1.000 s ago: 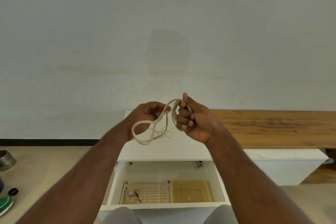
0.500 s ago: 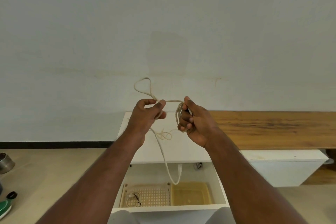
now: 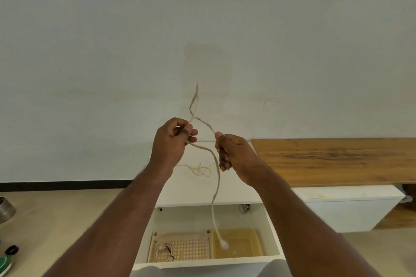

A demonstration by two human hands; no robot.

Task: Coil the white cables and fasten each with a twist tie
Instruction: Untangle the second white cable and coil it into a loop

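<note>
I hold a white cable [image 3: 216,177] up in front of the wall. My left hand [image 3: 172,141] pinches it between thumb and fingers, and a narrow loop of it sticks up above that hand. My right hand [image 3: 234,153] grips the strand that runs across from the left hand. One long end hangs down over the open drawer [image 3: 273,231], its plug blurred above the yellow tray [image 3: 247,243]. Thin ties or thin wire [image 3: 201,170] lie tangled on the white cabinet top [image 3: 227,193]. A coiled cable [image 3: 165,253] lies in the perforated basket [image 3: 193,247].
A wooden bench top [image 3: 337,159] runs to the right, level with the cabinet top. On the floor at the left are a metal pot [image 3: 5,209], a small black cap [image 3: 12,250] and a green object [image 3: 4,263]. My knees [image 3: 273,267] show below the drawer.
The hands have moved apart and the coil in my right hand has come undone. The loop above my left hand has risen and narrowed, and the hanging end has dropped lower over the drawer.
</note>
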